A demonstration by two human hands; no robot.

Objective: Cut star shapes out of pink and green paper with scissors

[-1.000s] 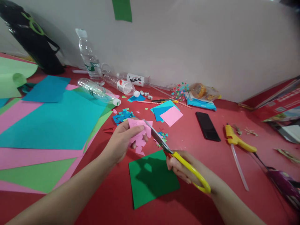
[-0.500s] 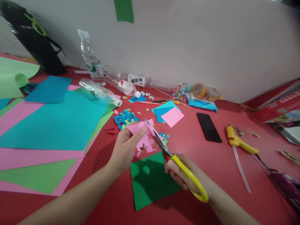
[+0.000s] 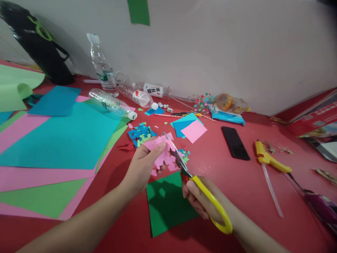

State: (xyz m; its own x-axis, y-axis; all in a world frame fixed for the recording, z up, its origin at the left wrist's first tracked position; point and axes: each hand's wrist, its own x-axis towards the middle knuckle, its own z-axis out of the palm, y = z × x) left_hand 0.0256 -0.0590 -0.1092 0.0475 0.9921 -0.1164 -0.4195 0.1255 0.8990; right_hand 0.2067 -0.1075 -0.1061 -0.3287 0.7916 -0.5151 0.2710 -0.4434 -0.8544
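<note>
Between the thumb and fingers of my left hand [image 3: 143, 165] is a piece of pink paper [image 3: 165, 158] with notches and cut-outs along it. My right hand [image 3: 201, 196] grips yellow-handled scissors [image 3: 181, 163], with fingers in the loops. The scissor blades lie across the right edge of the pink paper; how wide they are apart is hard to see. Below the hands a dark green sheet [image 3: 168, 203] lies flat. Behind the left hand is a heap of blue and green paper scraps [image 3: 140, 133]. Small cut stars [image 3: 185, 154] lie just beyond the blades.
Large coloured sheets [image 3: 60, 140] cover the left side. Plastic bottles [image 3: 112, 103] and a black flask [image 3: 39, 45] stand or lie along the wall. Small paper squares [image 3: 194, 131] sit ahead. A phone [image 3: 235, 143] and a yellow glue gun [image 3: 272, 161] are at right.
The scissors and my right hand have shifted slightly left and down. The pink paper has turned a little in my left hand, and its lower part hangs differently.
</note>
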